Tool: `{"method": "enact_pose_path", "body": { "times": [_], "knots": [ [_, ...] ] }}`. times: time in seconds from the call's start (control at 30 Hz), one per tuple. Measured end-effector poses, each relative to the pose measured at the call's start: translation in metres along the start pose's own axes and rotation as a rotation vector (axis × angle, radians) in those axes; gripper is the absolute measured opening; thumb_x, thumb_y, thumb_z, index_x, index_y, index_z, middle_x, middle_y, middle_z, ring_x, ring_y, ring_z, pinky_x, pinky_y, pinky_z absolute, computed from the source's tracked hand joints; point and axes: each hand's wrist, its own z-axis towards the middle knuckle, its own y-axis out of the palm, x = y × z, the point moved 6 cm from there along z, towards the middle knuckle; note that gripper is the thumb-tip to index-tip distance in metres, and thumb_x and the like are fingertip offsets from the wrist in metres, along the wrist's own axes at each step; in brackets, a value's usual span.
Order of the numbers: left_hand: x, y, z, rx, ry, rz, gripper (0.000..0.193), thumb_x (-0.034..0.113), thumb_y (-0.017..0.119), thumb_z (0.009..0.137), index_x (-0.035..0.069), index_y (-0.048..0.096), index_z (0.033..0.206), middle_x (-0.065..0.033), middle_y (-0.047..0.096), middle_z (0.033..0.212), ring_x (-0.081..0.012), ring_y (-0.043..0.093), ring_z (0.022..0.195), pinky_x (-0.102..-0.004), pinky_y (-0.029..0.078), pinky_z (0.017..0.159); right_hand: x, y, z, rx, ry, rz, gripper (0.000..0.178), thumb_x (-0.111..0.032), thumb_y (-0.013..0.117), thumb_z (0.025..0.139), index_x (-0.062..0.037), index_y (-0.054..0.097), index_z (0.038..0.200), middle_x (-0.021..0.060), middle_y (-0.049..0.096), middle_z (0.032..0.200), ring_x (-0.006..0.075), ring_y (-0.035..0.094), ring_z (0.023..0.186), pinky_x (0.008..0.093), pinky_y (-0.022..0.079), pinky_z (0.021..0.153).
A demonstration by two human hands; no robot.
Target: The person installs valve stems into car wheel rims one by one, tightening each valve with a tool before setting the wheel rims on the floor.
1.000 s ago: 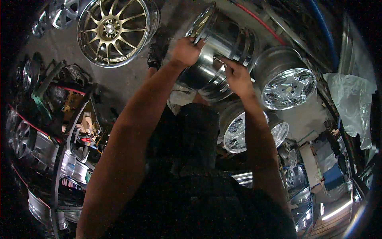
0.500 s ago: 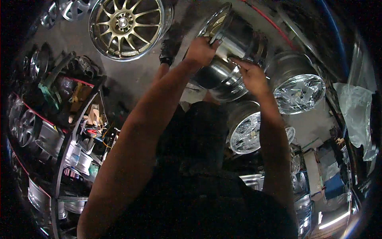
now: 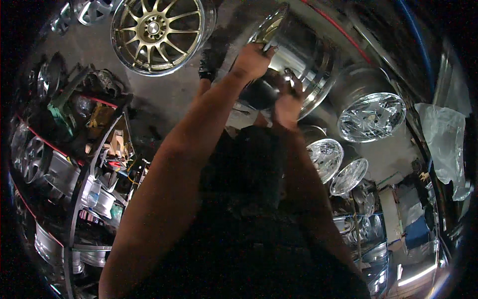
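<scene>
A polished wheel rim (image 3: 290,54) is tipped on its side in front of me, its shiny barrel facing up and toward me. My left hand (image 3: 253,61) is closed around the edge of its gold-tinted face. Low on the barrel, on the nearer right side, is my right hand (image 3: 289,103). Its fingers point up along the metal, dark and blurred, so their grip cannot be made out. Whether anything small lies under those fingers is hidden.
A gold multi-spoke wheel (image 3: 154,29) lies at far left. On the right are a film-wrapped wheel (image 3: 372,117) and smaller wrapped wheels (image 3: 326,158). A metal rack (image 3: 77,199) with rims stands left; clear plastic sheeting (image 3: 440,142) hangs right.
My right hand has moved left and down across the barrel, uncovering more of the wrapped wheels behind my arm. The rim has shifted slightly to the right; my left hand keeps its hold.
</scene>
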Motion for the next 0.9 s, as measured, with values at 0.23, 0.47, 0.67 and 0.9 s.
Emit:
{"method": "enact_pose_path", "body": {
  "times": [0.23, 0.47, 0.67, 0.9],
  "knots": [
    [-0.011, 0.001, 0.006, 0.057, -0.017, 0.022, 0.041, 0.040, 0.065, 0.084, -0.001, 0.068, 0.091, -0.0274, 0.065, 0.090, -0.0431, 0.063, 0.091, -0.0460, 0.052, 0.078, 0.002, -0.002, -0.010, 0.080, 0.224, 0.587, 0.025, 0.001, 0.050, 0.092, 0.0003, 0.058, 0.116, 0.0107, 0.063, 0.107, 0.0139, 0.057, 0.098, 0.0286, 0.043, 0.085],
    [-0.017, 0.007, 0.002, -0.013, -0.102, -0.031, 0.041, 0.041, 0.063, 0.086, 0.000, 0.069, 0.089, -0.0278, 0.065, 0.089, -0.0415, 0.065, 0.088, -0.0455, 0.052, 0.077, -0.025, -0.047, 0.023, -0.272, -0.033, -0.223, 0.028, -0.007, 0.053, 0.093, -0.0044, 0.063, 0.119, 0.0133, 0.069, 0.102, 0.0200, 0.064, 0.085, 0.0301, 0.049, 0.078],
    [-0.016, 0.005, 0.002, 0.087, 0.097, -0.065, 0.038, 0.038, 0.063, 0.087, 0.001, 0.068, 0.084, -0.0248, 0.065, 0.080, -0.0419, 0.064, 0.076, -0.0460, 0.053, 0.070, -0.031, -0.044, 0.046, -0.557, -0.108, -0.619, 0.031, -0.013, 0.054, 0.092, -0.0131, 0.063, 0.122, 0.0209, 0.067, 0.103, 0.0330, 0.067, 0.089, 0.0356, 0.051, 0.076],
    [0.000, 0.002, -0.004, 0.208, 0.433, 0.066, 0.037, 0.035, 0.059, 0.091, 0.002, 0.066, 0.075, -0.0209, 0.063, 0.070, -0.0428, 0.060, 0.065, -0.0476, 0.050, 0.061, -0.026, -0.044, 0.054, -0.676, -0.163, -0.539, 0.034, -0.015, 0.058, 0.092, -0.0208, 0.063, 0.125, 0.0202, 0.067, 0.103, 0.0302, 0.067, 0.088, 0.0369, 0.051, 0.082]
  ]
}}
